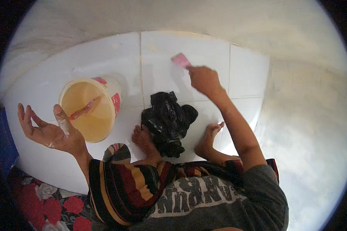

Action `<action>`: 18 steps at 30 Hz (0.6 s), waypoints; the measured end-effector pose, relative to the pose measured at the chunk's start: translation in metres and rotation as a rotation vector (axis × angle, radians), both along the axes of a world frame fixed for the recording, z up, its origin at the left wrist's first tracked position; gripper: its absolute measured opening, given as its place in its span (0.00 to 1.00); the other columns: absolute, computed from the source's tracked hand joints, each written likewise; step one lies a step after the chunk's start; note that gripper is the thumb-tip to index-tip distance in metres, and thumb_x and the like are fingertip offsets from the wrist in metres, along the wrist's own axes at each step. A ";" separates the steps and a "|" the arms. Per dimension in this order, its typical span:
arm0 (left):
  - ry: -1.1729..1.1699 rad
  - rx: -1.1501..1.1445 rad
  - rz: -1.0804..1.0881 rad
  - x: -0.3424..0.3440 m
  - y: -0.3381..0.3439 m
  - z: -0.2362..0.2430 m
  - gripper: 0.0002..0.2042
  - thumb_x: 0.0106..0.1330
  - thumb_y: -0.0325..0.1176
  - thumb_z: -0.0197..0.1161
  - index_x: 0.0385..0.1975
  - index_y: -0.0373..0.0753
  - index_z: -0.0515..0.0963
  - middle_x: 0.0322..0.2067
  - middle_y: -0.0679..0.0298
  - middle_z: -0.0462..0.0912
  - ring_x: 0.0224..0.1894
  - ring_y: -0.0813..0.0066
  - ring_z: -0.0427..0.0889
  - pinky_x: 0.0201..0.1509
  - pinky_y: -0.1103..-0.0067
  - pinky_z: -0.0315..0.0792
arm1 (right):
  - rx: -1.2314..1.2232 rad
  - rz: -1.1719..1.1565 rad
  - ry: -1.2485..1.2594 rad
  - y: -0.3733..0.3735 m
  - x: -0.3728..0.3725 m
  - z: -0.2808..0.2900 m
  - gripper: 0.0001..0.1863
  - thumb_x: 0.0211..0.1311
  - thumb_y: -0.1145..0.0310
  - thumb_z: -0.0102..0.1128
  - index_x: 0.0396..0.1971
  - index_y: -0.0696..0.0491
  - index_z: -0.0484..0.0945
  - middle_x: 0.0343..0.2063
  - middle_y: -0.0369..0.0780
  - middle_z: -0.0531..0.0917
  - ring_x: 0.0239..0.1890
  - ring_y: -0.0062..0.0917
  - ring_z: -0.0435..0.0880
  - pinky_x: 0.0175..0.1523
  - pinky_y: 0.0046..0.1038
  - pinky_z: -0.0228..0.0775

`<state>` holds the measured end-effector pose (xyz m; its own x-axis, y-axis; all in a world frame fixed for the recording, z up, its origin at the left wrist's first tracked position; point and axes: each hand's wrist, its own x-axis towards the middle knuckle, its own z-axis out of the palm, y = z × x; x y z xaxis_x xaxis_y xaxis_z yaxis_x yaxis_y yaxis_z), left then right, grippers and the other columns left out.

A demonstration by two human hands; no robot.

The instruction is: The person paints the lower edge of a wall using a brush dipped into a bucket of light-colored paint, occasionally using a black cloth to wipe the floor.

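My right hand (206, 81) is closed around a small scraper with a flat pink blade (180, 60), held out over the white tiles; its handle is hidden in my fist. Palm up and fingers spread, my left hand (61, 133) is empty, with white paste smeared on the thumb and palm. Just beyond it stands a cream bucket (115, 87) with red label patches. Inside the bucket is a slim tool with a red handle (81, 111), its far end too indistinct to name. A crumpled black plastic bag (166, 120) lies between my feet.
White floor tiles (185, 42) with visible joints meet a grey plastered wall (181, 15) ahead and another wall (304, 127) at the right. A red and black floral fabric (52, 208) lies at the lower left, near a blue object (5, 134) at the left edge.
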<state>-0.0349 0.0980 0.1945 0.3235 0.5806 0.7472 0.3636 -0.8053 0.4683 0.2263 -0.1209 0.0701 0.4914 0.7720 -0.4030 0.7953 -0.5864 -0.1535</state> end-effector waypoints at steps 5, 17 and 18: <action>-0.026 -0.130 0.027 0.006 -0.003 -0.004 0.27 0.59 0.25 0.64 0.57 0.35 0.60 0.60 0.54 0.63 0.64 0.59 0.61 0.68 0.61 0.56 | 0.105 -0.043 -0.055 0.009 0.010 -0.022 0.14 0.59 0.68 0.51 0.44 0.48 0.79 0.25 0.47 0.83 0.31 0.42 0.83 0.35 0.43 0.75; -0.025 -0.111 -0.010 0.003 -0.002 -0.005 0.25 0.60 0.24 0.62 0.57 0.35 0.61 0.59 0.53 0.63 0.65 0.58 0.60 0.68 0.61 0.57 | -0.004 -0.008 -0.003 0.034 0.010 -0.003 0.14 0.61 0.67 0.50 0.45 0.47 0.79 0.27 0.47 0.83 0.32 0.42 0.83 0.35 0.44 0.75; -0.009 -0.076 -0.005 0.001 0.000 -0.006 0.25 0.60 0.24 0.62 0.56 0.35 0.61 0.59 0.53 0.63 0.65 0.59 0.60 0.68 0.61 0.57 | 0.018 0.014 0.018 0.026 0.007 -0.002 0.14 0.61 0.67 0.50 0.45 0.47 0.79 0.26 0.47 0.83 0.31 0.43 0.83 0.35 0.44 0.75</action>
<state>-0.0343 0.0979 0.1880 0.3204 0.6339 0.7039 0.3551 -0.7693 0.5311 0.2336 -0.0947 0.0681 0.4732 0.7860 -0.3979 0.8004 -0.5722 -0.1785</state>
